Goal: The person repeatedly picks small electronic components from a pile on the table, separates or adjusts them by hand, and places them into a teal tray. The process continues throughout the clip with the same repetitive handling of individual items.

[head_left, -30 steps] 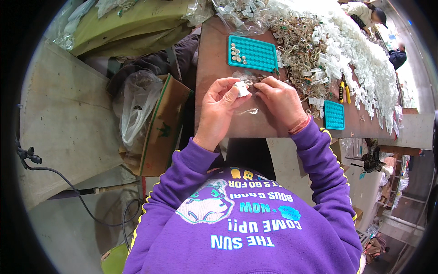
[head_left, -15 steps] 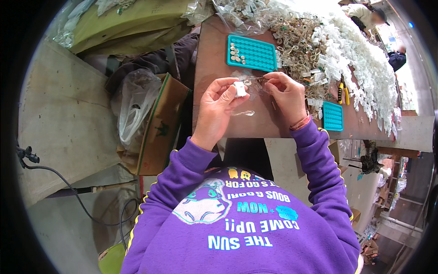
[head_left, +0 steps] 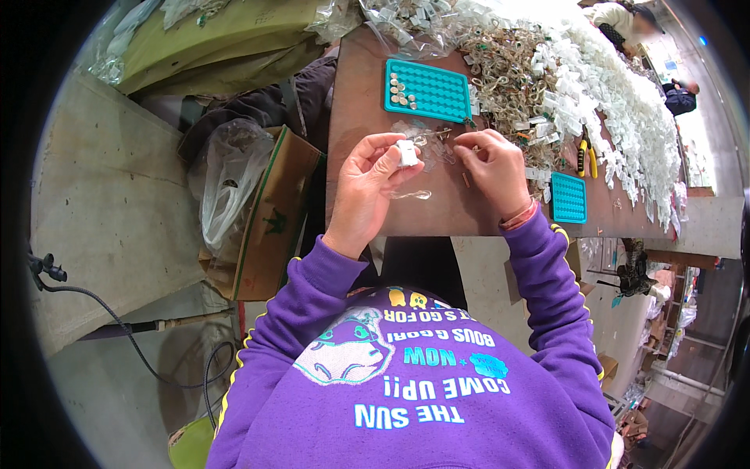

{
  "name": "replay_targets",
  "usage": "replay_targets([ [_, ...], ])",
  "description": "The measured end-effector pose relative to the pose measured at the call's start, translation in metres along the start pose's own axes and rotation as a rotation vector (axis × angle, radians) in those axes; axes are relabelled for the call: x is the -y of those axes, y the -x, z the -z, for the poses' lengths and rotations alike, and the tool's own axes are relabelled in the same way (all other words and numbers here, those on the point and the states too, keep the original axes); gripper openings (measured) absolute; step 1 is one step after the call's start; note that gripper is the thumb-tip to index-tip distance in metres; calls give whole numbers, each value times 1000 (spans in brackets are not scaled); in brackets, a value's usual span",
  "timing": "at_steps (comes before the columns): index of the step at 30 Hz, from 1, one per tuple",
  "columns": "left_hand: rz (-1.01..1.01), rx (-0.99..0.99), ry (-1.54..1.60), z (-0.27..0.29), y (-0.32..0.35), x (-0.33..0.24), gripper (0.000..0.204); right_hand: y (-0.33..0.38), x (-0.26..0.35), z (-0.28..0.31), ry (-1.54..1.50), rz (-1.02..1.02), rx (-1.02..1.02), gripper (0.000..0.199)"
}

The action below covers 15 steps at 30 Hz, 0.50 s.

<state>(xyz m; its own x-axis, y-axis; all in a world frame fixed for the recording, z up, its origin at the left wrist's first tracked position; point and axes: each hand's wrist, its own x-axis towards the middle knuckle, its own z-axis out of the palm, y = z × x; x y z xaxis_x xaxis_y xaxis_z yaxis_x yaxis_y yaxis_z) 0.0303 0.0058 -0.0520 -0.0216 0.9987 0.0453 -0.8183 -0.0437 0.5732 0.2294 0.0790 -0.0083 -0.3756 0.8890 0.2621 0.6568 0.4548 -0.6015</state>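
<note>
My left hand [head_left: 361, 187] pinches a small white plastic block [head_left: 407, 154] between thumb and fingers. A clear loop of thin cord [head_left: 414, 195] hangs below those fingers. Just to the right, over the brown table, my right hand [head_left: 497, 172] has its thumb and fingertips drawn together. Whatever they hold, if anything, is too small to make out. Clear thin strands [head_left: 439, 147] lie in the gap between the hands. Near the right fingertips, a short orange-brown stick [head_left: 467, 180] rests on the table.
A teal tray [head_left: 437, 87] with several round silvery pieces lies beyond my hands. Heaps of small white pieces [head_left: 617, 117] and tangled cords [head_left: 512, 90] cover the right side, near yellow-black pliers [head_left: 584, 159] and another teal tray [head_left: 569, 198]. Left stands a cardboard box [head_left: 273, 211].
My right hand's fingertips have drawn slightly down and away from the strands, curling more. My left hand keeps its hold on the white block. The whole view has shifted slightly.
</note>
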Motion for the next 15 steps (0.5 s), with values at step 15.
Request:
replay_targets([
  [15, 16, 49, 14, -2, 0, -4, 25, 0, 10, 1, -15, -76, 5, 9],
])
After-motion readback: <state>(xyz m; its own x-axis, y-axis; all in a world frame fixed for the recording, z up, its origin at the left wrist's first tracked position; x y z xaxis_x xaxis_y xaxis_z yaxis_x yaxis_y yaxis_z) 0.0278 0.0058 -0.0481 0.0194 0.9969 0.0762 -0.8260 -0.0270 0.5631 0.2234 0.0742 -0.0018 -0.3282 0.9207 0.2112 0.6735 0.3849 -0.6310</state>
